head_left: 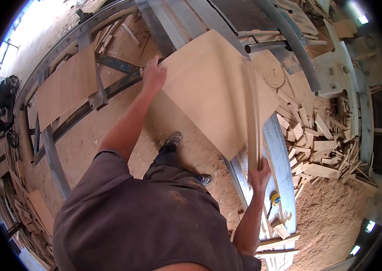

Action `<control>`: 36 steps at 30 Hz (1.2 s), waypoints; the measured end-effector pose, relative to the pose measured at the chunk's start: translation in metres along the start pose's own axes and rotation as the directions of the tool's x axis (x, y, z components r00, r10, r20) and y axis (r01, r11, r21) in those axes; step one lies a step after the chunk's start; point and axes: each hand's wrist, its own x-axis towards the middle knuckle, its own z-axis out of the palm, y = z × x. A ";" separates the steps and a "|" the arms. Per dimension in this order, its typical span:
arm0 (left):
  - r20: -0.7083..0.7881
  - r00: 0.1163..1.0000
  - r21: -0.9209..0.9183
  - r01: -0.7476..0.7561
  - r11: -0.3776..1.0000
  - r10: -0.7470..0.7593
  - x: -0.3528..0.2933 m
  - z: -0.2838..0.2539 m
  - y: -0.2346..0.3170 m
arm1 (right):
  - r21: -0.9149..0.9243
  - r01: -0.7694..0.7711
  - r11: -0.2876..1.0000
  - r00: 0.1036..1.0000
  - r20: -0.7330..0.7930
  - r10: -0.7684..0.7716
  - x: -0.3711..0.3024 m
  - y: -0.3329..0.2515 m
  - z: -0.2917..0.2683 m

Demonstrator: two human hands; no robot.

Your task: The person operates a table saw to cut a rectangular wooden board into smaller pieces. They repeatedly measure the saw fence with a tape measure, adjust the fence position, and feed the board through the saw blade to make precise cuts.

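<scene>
The grey metal tabletop (277, 149) runs from top centre to lower right; a pale board (213, 86) crosses its middle; a yellow tape measure (275, 198) and wood strips (281, 242) lie toward its lower end; the dusty floor (87, 149) bears heaped offcuts (319, 144) and sawdust (331, 221) at right.

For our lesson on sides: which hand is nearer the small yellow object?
Right. The right hand is close, up and left of the yellow object in the picture; the left hand is farther, at the left of the pale sheet.
</scene>
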 end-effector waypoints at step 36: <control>0.551 0.830 -0.512 0.413 0.753 -0.081 0.090 0.027 -0.024 | 0.948 -0.149 0.282 0.962 0.073 0.262 0.020 0.006 0.074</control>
